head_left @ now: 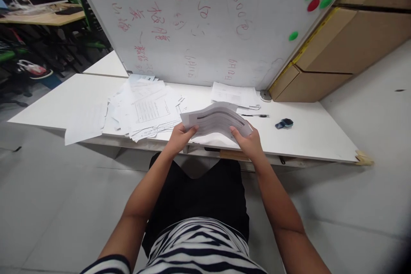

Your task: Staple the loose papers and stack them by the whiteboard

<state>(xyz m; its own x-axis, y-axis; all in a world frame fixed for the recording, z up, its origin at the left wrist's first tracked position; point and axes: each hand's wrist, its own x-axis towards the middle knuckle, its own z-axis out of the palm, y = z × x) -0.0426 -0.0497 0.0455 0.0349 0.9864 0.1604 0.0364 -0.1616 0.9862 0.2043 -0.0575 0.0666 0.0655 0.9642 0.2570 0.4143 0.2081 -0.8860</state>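
Between my two hands a stack of printed paper sheets (218, 115) is held up over the table's front edge, bowed upward in the middle. My left hand (180, 137) grips its left end, thumb on the near face. At the right end my right hand (248, 139) pinches the sheets the same way. The fingers behind the paper are hidden. To the left lies a messy pile of printed papers (150, 109), with one sheet (86, 124) hanging over the front edge. Behind the held sheets rests another stack of papers (233, 93).
A pen (255, 115) and a dark blue wristwatch-like object (284, 123) lie on the white table (308, 137), right of my hands. A whiteboard (205, 30) with red writing and magnets stands at the back. Cardboard boxes (359, 43) are stacked at the right.
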